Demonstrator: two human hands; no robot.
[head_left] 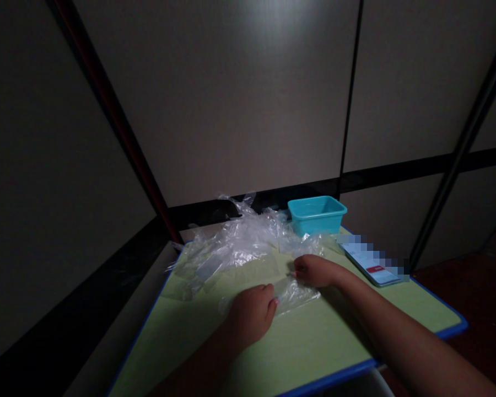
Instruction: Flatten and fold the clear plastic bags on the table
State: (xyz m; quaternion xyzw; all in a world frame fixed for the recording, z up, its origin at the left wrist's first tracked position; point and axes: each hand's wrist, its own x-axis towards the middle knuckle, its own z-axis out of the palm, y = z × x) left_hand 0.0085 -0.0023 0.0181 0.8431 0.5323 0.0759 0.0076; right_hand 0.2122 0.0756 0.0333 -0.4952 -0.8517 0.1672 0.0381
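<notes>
Head view: the step in hand looks like straightening a clear plastic piece (300, 296) — it lies on the green bench (314, 342), between the hands and nearer than the crumpled plastic heap (248, 237). Left hand (252, 313) and right hand (316, 270) each seem to have their grip pinched on its film. The next move probably calls for light, even tension. Some fingertips are hidden; in the dim light — with glare — bag or loose wrap, I cannot tell.
</notes>
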